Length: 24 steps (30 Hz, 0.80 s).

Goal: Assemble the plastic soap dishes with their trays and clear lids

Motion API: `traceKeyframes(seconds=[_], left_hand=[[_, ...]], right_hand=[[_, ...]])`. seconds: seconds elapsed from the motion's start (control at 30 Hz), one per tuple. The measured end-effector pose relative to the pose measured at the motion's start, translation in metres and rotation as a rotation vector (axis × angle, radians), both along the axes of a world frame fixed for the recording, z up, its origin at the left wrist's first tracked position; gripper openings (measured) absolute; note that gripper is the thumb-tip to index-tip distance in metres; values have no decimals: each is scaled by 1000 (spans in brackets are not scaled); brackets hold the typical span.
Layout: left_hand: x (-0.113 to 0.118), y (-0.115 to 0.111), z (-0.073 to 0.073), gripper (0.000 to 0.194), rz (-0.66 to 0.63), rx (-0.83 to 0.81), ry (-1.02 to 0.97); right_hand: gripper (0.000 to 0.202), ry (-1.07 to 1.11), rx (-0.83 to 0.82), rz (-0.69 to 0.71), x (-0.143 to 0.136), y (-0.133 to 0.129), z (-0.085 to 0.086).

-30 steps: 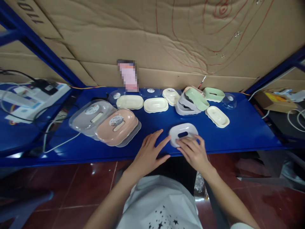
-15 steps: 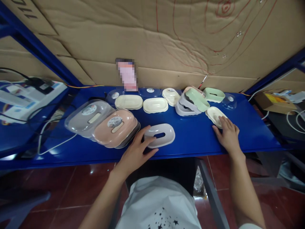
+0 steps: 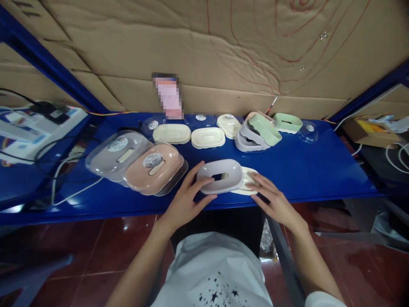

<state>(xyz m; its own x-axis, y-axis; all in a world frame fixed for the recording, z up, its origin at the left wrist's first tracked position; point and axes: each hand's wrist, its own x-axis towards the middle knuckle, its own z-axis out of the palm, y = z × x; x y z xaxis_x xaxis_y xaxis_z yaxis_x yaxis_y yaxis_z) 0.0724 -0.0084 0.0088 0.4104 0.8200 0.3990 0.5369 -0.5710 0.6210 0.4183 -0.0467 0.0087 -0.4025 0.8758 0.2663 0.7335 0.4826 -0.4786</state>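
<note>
My left hand (image 3: 188, 198) grips the left end of a pale lavender oval dish (image 3: 234, 172) with a slot in its middle. The dish is slightly raised, and its right end overlaps a cream oval piece (image 3: 247, 182). My right hand (image 3: 276, 202) has its fingers on the right end of that cream piece, close to the table's front edge. The thumb of the right hand is at the piece's lower rim. How far the cream piece reaches beneath the dish is partly hidden.
Peach (image 3: 150, 168) and grey lidded dishes (image 3: 113, 155) lie at left. Cream pieces (image 3: 208, 137) line the back, beside stacked lavender and green dishes (image 3: 263, 129). A phone-like screen (image 3: 169, 97) leans on the cardboard. A clear lid (image 3: 307, 131) lies at back right.
My right hand has brought the cream piece left from beside the stack to the lavender dish. My left hand has lifted the dish slightly and shifted it right, over the cream piece.
</note>
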Motion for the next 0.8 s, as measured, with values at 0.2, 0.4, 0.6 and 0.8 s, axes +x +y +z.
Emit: traceKeyframes(seconds=[0.2, 0.4, 0.6, 0.8], left_hand=[[25, 8, 0, 37, -96, -26, -16], [34, 19, -7, 36, -182, -101, 35], [34, 15, -14, 38, -190, -42, 72], [28, 7, -15, 40, -161, 66, 151]], right_hand=[[79, 48, 114, -9, -10, 14, 6], [52, 121, 152, 42, -17, 15, -4], [45, 33, 174, 27, -17, 7, -13], [39, -20, 198, 49, -21, 4, -13]])
